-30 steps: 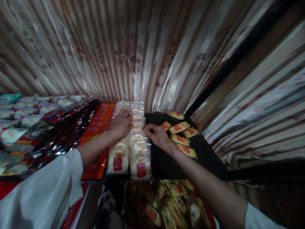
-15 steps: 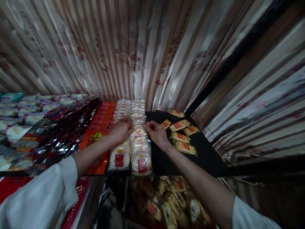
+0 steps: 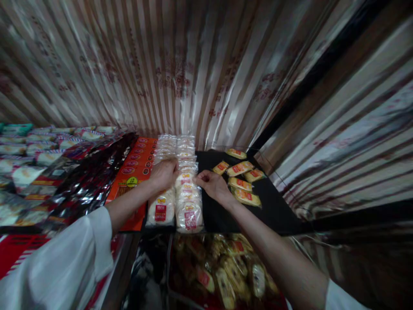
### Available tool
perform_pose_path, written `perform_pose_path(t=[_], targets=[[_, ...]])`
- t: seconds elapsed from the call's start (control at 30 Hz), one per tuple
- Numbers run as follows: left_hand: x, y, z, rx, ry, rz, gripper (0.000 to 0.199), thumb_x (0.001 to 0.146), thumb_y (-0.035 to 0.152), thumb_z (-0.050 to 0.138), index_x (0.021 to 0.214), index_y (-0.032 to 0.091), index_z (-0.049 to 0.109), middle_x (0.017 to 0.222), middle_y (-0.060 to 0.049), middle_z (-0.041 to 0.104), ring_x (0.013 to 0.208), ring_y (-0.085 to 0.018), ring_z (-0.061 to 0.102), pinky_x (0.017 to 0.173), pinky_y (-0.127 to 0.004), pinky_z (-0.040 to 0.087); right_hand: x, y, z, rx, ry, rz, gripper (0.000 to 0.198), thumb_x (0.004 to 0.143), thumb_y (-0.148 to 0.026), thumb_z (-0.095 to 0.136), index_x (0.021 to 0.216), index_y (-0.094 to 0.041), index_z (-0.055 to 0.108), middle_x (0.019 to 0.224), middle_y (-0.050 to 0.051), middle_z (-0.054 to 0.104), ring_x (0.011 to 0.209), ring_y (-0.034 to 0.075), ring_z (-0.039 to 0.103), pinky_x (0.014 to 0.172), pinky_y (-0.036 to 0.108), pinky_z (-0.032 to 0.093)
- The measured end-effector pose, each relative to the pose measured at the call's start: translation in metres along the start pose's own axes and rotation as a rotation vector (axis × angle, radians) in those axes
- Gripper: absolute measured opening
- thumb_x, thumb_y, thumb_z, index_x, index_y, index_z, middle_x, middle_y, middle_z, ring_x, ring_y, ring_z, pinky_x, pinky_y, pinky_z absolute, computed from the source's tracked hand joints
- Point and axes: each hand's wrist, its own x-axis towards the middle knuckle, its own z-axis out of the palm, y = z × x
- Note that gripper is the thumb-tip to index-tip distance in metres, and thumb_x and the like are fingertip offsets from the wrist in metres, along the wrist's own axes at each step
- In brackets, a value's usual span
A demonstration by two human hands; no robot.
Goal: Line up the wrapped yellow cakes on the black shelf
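Fingers of the person's left hand curl inward at the left edge of the right row of wrapped round packets, the palm turned down over the left row of wrapped round packets. From where I stand I can't tell whether they grip any wrapping. Opposite, the right hand comes in from the right with its thumb and forefinger drawn together at that right row's other edge; whether film is caught between them, I can't make out. Both forearms reach forward and angle inward, so the 2 hands face each other across the right row.

Both rows run from near to far on a black shelf, side by side. Just left lies an orange package; to the right, 6 yellow packets lie loosely scattered. Behind everything hangs a striped curtain.
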Motion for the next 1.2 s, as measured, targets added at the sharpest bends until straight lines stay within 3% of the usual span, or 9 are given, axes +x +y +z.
perform_pose_path(t=[0.13, 0.27, 0.47, 0.7, 0.83, 1.07, 1.2], targets=[[-0.003, -0.003, 0.000, -0.070, 0.038, 0.000, 0.019, 0.087, 0.031, 0.045, 0.093, 0.019, 0.058, 0.090, -0.004, 0.066, 0.079, -0.017, 0.059, 0.071, -0.027, 0.043, 0.002, -0.001, 0.007, 0.117, 0.119, -0.041, 0.023, 0.073, -0.044, 0.059, 0.069, -0.021, 0.058, 0.065, -0.003, 0.060, 0.061, 0.013, 0.054, 0.061, 0.025, 0.040], [-0.009, -0.008, 0.002, -0.070, 0.052, 0.100, 0.023, 0.086, 0.039, 0.050, 0.093, 0.019, 0.059, 0.093, -0.004, 0.063, 0.083, -0.018, 0.058, 0.072, -0.029, 0.044, 0.005, -0.002, 0.012, 0.112, 0.171, -0.036, 0.024, 0.073, -0.045, 0.058, 0.070, -0.021, 0.058, 0.064, -0.003, 0.058, 0.060, 0.013, 0.053, 0.061, 0.026, 0.040], [-0.015, -0.003, 0.004, 0.041, 0.026, 0.129, 0.011, 0.084, 0.024, 0.053, 0.086, 0.017, 0.061, 0.102, -0.007, 0.061, 0.094, -0.021, 0.057, 0.078, -0.030, 0.046, -0.007, -0.009, 0.009, 0.035, 0.228, 0.001, 0.033, 0.077, -0.054, 0.054, 0.078, -0.021, 0.058, 0.071, 0.000, 0.063, 0.065, 0.015, 0.057, 0.062, 0.026, 0.041], [-0.015, 0.001, 0.004, 0.026, 0.033, 0.083, 0.011, 0.083, 0.022, 0.052, 0.085, 0.018, 0.062, 0.101, -0.007, 0.062, 0.094, -0.020, 0.058, 0.081, -0.030, 0.046, -0.034, -0.002, 0.001, -0.089, -0.030, 0.092, 0.036, 0.076, -0.057, 0.056, 0.071, -0.022, 0.062, 0.068, 0.000, 0.065, 0.065, 0.015, 0.059, 0.059, 0.025, 0.039], [-0.015, 0.001, 0.006, 0.047, 0.050, 0.068, 0.011, 0.082, 0.023, 0.052, 0.085, 0.018, 0.062, 0.100, -0.007, 0.062, 0.094, -0.020, 0.058, 0.080, -0.030, 0.047, -0.036, 0.005, 0.007, -0.055, 0.021, 0.083, 0.028, 0.074, -0.048, 0.057, 0.068, -0.021, 0.061, 0.065, 0.000, 0.063, 0.061, 0.015, 0.057, 0.057, 0.025, 0.038], [-0.016, 0.002, 0.010, 0.044, 0.085, 0.049, 0.011, 0.082, 0.024, 0.053, 0.085, 0.018, 0.062, 0.098, -0.007, 0.062, 0.091, -0.021, 0.059, 0.078, -0.032, 0.048, -0.035, 0.007, 0.019, 0.104, 0.158, 0.013, 0.030, 0.075, -0.050, 0.053, 0.063, -0.022, 0.056, 0.062, -0.001, 0.060, 0.059, 0.014, 0.055, 0.058, 0.025, 0.039], [-0.024, 0.002, 0.010, -0.017, 0.199, 0.091, 0.017, 0.085, 0.029, 0.051, 0.091, 0.017, 0.060, 0.102, -0.008, 0.060, 0.096, -0.021, 0.057, 0.084, -0.033, 0.048, -0.030, 0.004, 0.022, 0.151, 0.192, 0.032, 0.030, 0.076, -0.051, 0.053, 0.067, -0.023, 0.056, 0.059, -0.002, 0.058, 0.056, 0.015, 0.054, 0.055, 0.025, 0.041]])
